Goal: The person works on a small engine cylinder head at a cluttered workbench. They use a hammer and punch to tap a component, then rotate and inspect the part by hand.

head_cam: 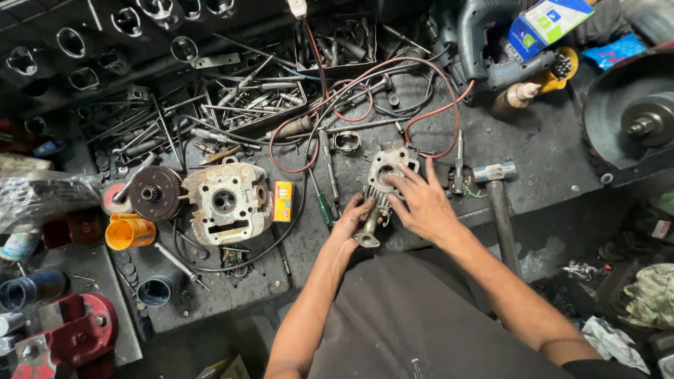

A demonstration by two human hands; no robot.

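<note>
Head view: left hand (349,226) clamps a grimy, finned grey engine part (382,184) on the counter (547,151), right hand (420,203) spread flat on it.

Head camera, steeply downward, close over cluttered workbench (547,151).

Premises: a mechanical repair workshop. Evidence: grimy dark workbench (547,147) strewn with trays of bolts and hand tools (256,105), a hammer (500,200), a power drill (491,49), loose red wires (428,112), a bare cylinder head (226,202), a gear (154,193), and an oil-stained funnel (128,231).
</note>
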